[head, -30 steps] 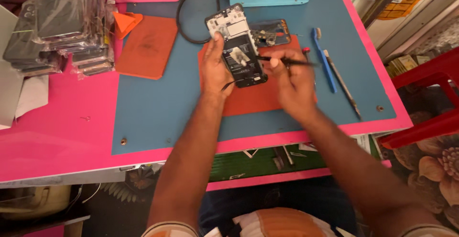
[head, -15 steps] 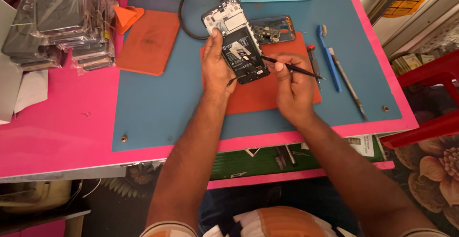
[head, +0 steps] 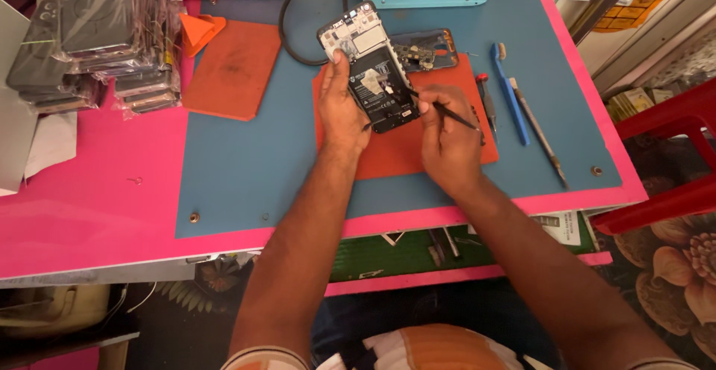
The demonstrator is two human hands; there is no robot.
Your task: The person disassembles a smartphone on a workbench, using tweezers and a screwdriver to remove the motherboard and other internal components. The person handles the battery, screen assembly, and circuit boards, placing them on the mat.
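My right hand is pinched shut around a thin dark probe tool, its tip resting on the lower part of the opened phone. My left hand is clamped on that phone's left edge, thumb across its back, pressing it onto the orange mat in the middle of the blue pad. Just right of the mat lie a red-handled screwdriver, a blue brush and a metal spudger. A second orange mat lies to the left; bagged phone parts are stacked at the far left of the pink tabletop
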